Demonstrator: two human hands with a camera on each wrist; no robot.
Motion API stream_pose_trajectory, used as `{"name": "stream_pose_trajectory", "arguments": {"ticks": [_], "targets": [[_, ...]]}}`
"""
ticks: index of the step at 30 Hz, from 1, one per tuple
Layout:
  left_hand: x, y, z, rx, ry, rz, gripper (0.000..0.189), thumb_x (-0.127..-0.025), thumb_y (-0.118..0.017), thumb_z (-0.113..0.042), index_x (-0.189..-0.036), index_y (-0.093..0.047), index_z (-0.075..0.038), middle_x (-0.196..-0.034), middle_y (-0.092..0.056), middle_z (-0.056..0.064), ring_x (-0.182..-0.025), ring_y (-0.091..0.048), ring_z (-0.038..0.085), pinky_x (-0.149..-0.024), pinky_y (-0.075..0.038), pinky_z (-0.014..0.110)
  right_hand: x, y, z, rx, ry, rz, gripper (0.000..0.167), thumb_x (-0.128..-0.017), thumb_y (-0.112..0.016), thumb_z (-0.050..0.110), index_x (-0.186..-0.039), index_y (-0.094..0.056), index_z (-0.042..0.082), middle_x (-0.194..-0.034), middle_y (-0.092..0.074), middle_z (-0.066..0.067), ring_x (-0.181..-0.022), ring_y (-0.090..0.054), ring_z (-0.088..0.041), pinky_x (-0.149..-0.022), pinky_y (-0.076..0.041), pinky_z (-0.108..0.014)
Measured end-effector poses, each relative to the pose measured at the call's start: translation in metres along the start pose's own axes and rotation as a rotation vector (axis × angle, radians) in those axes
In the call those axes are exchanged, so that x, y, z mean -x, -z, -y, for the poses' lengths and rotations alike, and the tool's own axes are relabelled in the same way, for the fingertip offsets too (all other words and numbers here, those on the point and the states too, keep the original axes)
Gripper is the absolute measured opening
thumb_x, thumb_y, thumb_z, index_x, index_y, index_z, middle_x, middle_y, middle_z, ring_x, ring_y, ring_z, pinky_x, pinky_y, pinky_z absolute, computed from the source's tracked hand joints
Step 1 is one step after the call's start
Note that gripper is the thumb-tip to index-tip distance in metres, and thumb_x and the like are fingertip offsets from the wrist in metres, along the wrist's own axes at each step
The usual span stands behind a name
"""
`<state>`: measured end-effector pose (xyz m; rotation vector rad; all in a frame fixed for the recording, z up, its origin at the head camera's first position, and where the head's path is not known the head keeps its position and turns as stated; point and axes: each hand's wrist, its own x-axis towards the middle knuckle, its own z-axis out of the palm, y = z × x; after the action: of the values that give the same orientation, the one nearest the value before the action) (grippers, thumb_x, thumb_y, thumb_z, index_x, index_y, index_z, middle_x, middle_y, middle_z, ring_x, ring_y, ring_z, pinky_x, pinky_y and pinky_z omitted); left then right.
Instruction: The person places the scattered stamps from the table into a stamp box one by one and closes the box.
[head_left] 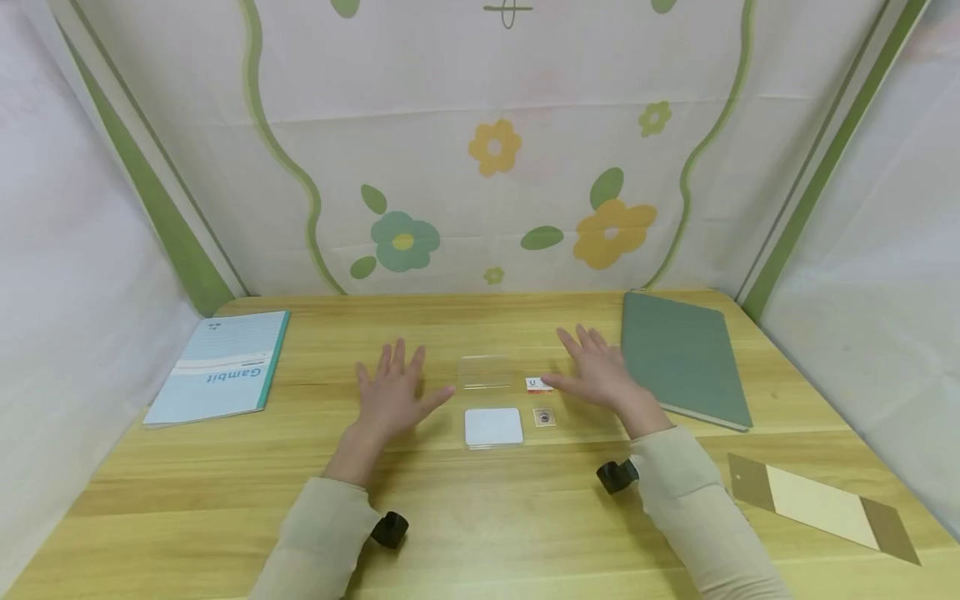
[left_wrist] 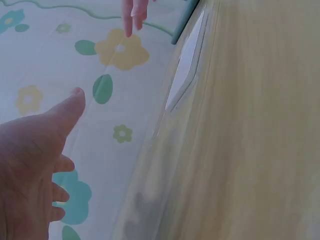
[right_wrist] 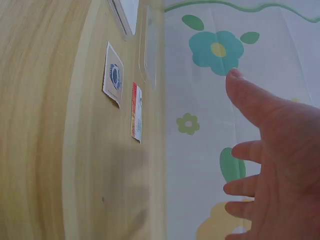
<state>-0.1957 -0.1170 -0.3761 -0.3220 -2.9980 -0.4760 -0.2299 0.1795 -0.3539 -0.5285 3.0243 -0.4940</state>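
Both hands hover over the wooden table with fingers spread and nothing in them. My left hand (head_left: 392,398) is left of a white rectangular card or pad in a clear case (head_left: 493,427). Behind that case lies a clear plastic cover (head_left: 484,372). My right hand (head_left: 597,372) is beside a small white-and-red label (head_left: 534,385), its thumb overlapping the label's edge in the head view. In front of the label sits a small square sticker (right_wrist: 113,75) with a round dark emblem. In the right wrist view, the label (right_wrist: 136,111) lies flat, apart from the hand.
A light blue notebook (head_left: 217,367) lies at the left, and a green hardcover book (head_left: 682,358) at the back right. A brown-and-cream strip of card (head_left: 821,507) is at the front right. A flowered curtain (head_left: 450,167) hangs behind the table (head_left: 480,533).
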Motion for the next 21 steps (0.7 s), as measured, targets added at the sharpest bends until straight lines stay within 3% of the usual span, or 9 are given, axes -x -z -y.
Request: {"name": "stream_pose_trajectory", "arguments": {"ticks": [4,8,16,21], "targets": [[0.002,-0.008,-0.004,0.07,-0.049,-0.045,0.081,-0.077,-0.039,-0.065,-0.136,-0.028,-0.009,-0.139,-0.012,0.021,-0.126,-0.005,0.036,-0.088,0.003,0.064,-0.002,-0.006,-0.002,-0.192,0.076,-0.012,0.074,-0.081,-0.055,0.043,-0.136,-0.023,0.006,-0.138,-0.017,-0.02,-0.125,-0.013,-0.036,-0.094,-0.013,-0.054],[0.005,-0.022,-0.006,0.119,-0.101,-0.07,0.079,-0.076,-0.045,-0.062,-0.133,-0.033,-0.008,-0.137,-0.018,0.023,-0.125,-0.011,0.039,-0.086,0.0,0.066,-0.005,-0.017,-0.004,-0.388,0.066,0.006,0.067,-0.082,-0.058,0.033,-0.135,-0.027,0.008,-0.137,-0.024,-0.015,-0.124,-0.019,-0.033,-0.096,-0.017,-0.049],[0.014,-0.046,-0.008,0.261,-0.147,-0.033,0.077,-0.071,-0.048,-0.066,-0.131,-0.04,-0.018,-0.138,-0.018,0.019,-0.125,-0.011,0.035,-0.09,0.001,0.062,-0.012,-0.045,-0.019,-0.488,0.009,0.022,0.055,-0.081,-0.06,0.027,-0.129,-0.04,0.007,-0.133,-0.034,-0.013,-0.121,-0.026,-0.032,-0.097,-0.018,-0.045],[0.019,-0.053,-0.01,0.264,-0.149,0.001,0.075,-0.068,-0.051,-0.066,-0.128,-0.045,-0.021,-0.137,-0.022,0.017,-0.126,-0.011,0.032,-0.091,0.002,0.059,-0.012,-0.059,-0.024,-0.499,0.052,-0.051,0.048,-0.081,-0.06,0.02,-0.123,-0.046,0.001,-0.132,-0.034,-0.017,-0.122,-0.025,-0.033,-0.098,-0.016,-0.044]]}}
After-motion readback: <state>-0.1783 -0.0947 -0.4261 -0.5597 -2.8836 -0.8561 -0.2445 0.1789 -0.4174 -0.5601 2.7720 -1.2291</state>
